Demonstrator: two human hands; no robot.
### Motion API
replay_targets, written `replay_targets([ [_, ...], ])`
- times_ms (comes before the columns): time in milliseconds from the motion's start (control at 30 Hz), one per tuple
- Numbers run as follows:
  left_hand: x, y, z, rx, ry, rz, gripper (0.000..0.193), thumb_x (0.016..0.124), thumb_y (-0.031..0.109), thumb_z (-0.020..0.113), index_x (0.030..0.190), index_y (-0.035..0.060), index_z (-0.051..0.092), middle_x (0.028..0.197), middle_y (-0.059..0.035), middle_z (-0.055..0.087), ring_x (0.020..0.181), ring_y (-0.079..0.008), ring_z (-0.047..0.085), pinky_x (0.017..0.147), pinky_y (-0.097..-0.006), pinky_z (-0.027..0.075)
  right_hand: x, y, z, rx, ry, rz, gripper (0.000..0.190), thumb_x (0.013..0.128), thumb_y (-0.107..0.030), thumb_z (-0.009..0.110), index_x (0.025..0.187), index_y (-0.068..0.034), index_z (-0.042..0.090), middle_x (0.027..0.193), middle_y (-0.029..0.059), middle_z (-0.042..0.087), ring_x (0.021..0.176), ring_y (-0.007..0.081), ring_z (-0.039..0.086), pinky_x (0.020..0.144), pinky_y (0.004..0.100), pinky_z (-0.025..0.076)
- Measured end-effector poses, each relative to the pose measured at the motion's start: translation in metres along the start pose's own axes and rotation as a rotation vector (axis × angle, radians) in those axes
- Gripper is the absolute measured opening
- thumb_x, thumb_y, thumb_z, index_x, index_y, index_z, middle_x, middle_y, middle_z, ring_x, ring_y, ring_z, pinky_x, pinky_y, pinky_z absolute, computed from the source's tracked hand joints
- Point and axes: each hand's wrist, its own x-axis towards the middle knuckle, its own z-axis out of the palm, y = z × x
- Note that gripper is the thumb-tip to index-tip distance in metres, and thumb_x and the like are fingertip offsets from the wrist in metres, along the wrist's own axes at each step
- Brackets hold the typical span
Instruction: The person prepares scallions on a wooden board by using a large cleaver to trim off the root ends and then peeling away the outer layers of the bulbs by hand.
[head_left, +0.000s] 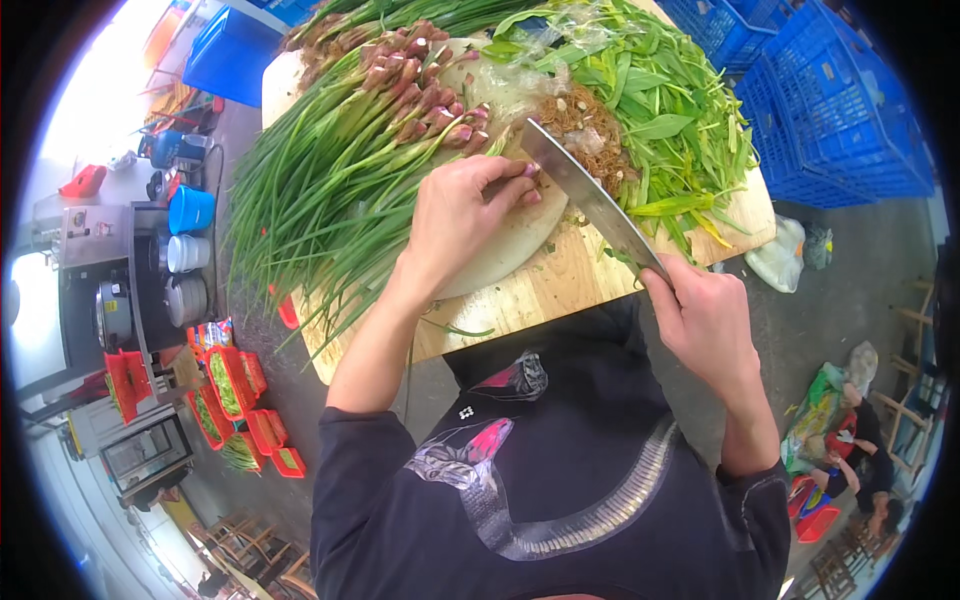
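My left hand (469, 214) pinches a purple-based spring onion (531, 170) between thumb and fingers over a round cutting board (517, 244). My right hand (701, 319) grips the handle of a large knife (592, 196), whose blade slants up and left, its far end close beside the onion's base. A big pile of spring onions (337, 157) with reddish bulbs lies under and left of my left hand. Brown trimmed roots (581, 124) lie just behind the blade. Right of them spreads a heap of leafy greens (667, 112).
The boards rest on a wooden table (570, 289). Blue plastic crates (825, 120) stand at the right, near a white plastic bag (780, 255) on the floor. Red baskets of vegetables (229, 382) and buckets (189, 210) are at the left. Another person (870, 457) is at the lower right.
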Motion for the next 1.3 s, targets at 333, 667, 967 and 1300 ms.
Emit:
replay_targets([
  [333,0.002,-0.012,0.004,0.133,-0.031,0.062,0.014,0.087,0.014,0.077,0.097,0.0049,0.078,0.088,-0.0125,0.074,0.082,-0.0322,0.070,0.074,-0.0409,0.053,0.005,0.001,0.002,0.035,-0.031,0.008,0.017,0.096,-0.017,0.067,0.087,-0.004,0.064,0.069,0.0163,0.065,0.061,0.0372,0.065,0.055,0.0464,0.049],
  [667,0.002,-0.009,0.006,0.120,0.008,0.066,0.013,0.085,0.015,0.079,0.094,0.0053,0.078,0.086,-0.0116,0.073,0.079,-0.0313,0.069,0.072,-0.0401,0.053,0.000,-0.013,0.000,-0.056,-0.086,0.032,0.016,0.098,-0.015,0.065,0.088,-0.004,0.061,0.073,0.0159,0.067,0.060,0.0368,0.066,0.054,0.0451,0.051],
  [967,0.002,-0.016,0.007,0.101,0.000,0.091,0.012,0.084,0.013,0.080,0.093,0.0055,0.078,0.085,-0.0099,0.072,0.077,-0.0291,0.069,0.071,-0.0391,0.052,-0.002,-0.024,-0.001,-0.110,-0.119,0.035,0.014,0.099,-0.013,0.063,0.090,-0.003,0.060,0.074,0.0150,0.066,0.061,0.0364,0.066,0.055,0.0450,0.052],
  [1300,-0.005,-0.020,0.012,0.191,0.038,0.176,0.014,0.082,0.014,0.082,0.093,0.0063,0.078,0.082,-0.0099,0.071,0.077,-0.0289,0.068,0.072,-0.0386,0.052,0.036,-0.028,-0.016,-0.180,-0.295,-0.003,0.020,0.098,-0.013,0.057,0.084,0.000,0.061,0.072,0.0222,0.067,0.069,0.0428,0.067,0.065,0.0522,0.053],
])
